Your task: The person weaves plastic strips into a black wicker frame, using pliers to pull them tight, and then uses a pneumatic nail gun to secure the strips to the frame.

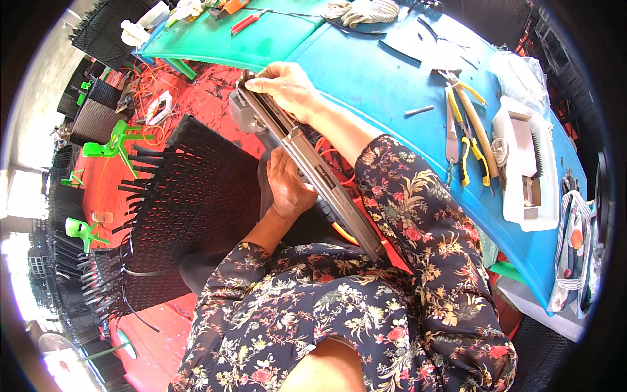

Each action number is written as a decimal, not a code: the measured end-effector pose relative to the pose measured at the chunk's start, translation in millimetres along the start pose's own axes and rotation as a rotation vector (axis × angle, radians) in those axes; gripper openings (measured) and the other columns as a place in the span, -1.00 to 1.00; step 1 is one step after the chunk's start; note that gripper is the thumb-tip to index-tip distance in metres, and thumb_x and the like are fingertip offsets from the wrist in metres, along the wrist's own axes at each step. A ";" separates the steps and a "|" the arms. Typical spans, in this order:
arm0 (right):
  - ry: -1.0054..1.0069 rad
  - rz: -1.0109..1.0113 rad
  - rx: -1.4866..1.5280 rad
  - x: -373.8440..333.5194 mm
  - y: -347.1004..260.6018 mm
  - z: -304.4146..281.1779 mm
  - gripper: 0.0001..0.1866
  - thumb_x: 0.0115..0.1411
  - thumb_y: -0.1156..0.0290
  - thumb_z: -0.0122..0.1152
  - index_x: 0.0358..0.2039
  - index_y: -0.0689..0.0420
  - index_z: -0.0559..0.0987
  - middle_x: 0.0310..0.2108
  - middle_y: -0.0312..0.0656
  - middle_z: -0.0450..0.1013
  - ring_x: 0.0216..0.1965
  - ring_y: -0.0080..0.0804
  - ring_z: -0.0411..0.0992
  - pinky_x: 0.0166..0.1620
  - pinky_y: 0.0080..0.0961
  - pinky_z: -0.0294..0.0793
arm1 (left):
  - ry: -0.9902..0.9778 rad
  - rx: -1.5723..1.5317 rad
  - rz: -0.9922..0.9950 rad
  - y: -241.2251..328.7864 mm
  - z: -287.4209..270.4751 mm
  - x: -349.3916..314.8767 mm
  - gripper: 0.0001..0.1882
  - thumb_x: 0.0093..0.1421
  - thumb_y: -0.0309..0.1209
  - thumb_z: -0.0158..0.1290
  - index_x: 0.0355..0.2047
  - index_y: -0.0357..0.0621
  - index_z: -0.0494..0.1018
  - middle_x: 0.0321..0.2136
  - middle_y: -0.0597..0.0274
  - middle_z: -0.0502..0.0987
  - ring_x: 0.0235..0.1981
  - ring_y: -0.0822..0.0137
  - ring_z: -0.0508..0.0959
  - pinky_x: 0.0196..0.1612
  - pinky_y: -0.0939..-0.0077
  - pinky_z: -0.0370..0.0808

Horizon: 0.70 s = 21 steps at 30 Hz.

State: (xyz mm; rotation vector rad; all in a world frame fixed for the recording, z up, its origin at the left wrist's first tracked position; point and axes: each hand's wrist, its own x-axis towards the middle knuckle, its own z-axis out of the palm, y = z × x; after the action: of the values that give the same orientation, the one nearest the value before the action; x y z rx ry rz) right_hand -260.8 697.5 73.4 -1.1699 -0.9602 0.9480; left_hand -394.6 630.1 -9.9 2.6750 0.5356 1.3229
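A grey pneumatic staple gun [336,196] lies slantwise across my lap, its long magazine side turned up. My left hand [287,186] is wrapped round the gun's body beneath the magazine, fingers closed. At the gun's far end, my right hand [284,88] pinches the magazine rail between thumb and fingers. Whether any staples are under those fingers is hidden. A yellow-orange air hose [344,234] shows by the gun's near end. Left of my knees stands a dark woven panel [202,176] with loose strip ends along its edge.
A blue table [379,85] on the right carries pliers [467,147], a hammer-like wooden handle [480,130], a white tray [548,196] and gloves [362,12]. A green table [209,42] adjoins it. Green chairs [117,147] stand on the red floor at left.
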 end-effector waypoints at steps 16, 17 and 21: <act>-0.009 -0.370 0.147 -18.3 -57.7 7.6 -0.74 -0.04 0.31 0.32 -0.46 0.28 0.57 -0.55 -0.16 0.51 -0.50 -0.49 0.46 -0.37 -0.53 0.44 | 0.058 0.125 0.259 -4.8 -26.7 38.6 -0.71 -0.12 -0.30 0.17 -0.41 -0.15 0.40 -0.38 0.06 0.40 -0.34 -0.02 0.41 -0.32 0.12 0.35; -0.004 -0.392 0.125 -18.3 -66.2 7.2 -0.74 -0.05 0.31 0.32 -0.46 0.28 0.57 -0.55 -0.16 0.51 -0.50 -0.49 0.45 -0.37 -0.52 0.44 | 0.068 0.144 0.280 -4.5 -30.5 46.2 -0.72 -0.13 -0.30 0.17 -0.42 -0.14 0.40 -0.38 0.07 0.41 -0.34 -0.02 0.40 -0.32 0.12 0.35; -0.019 -0.505 0.108 -17.7 -81.2 11.7 -0.72 -0.05 0.30 0.33 -0.48 0.29 0.56 -0.55 -0.18 0.49 -0.50 -0.50 0.44 -0.38 -0.52 0.43 | -0.009 0.175 0.290 -2.0 -49.3 58.0 -0.61 -0.22 -0.36 0.31 -0.44 -0.09 0.32 -0.38 0.14 0.44 -0.32 0.05 0.45 -0.19 0.09 0.37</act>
State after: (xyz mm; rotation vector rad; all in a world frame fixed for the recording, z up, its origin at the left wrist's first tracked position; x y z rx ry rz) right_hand -270.0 673.0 153.2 -0.7723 -1.1356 0.5945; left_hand -401.6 649.9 63.4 2.9926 0.2811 1.3886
